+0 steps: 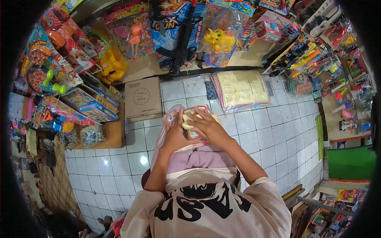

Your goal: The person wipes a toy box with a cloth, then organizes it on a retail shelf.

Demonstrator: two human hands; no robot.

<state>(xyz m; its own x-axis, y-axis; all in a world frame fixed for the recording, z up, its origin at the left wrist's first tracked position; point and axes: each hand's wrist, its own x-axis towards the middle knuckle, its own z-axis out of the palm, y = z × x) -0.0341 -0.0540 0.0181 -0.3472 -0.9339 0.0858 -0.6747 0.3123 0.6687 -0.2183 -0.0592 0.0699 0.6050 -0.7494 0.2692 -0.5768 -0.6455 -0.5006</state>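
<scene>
Over the lap, my left hand (174, 133) holds a small stack of printed cards or packets (193, 133) with orange and white edges. My right hand (210, 129) lies across the top of the stack, its fingers pressed on a folded pale yellow cloth or paper (190, 119). Both hands are close together, and the fingers partly hide what lies between them. More printed packaging (172, 117) shows beside the left fingers, against the legs.
On the tiled floor (254, 139) ahead lie a brown wall clock box (142, 97) at left and plastic-wrapped yellow printed sheets (243, 90) at right. Packaged toys hang around, with a toy rifle (184, 41) ahead. Stacked boxes (89, 103) stand on the left.
</scene>
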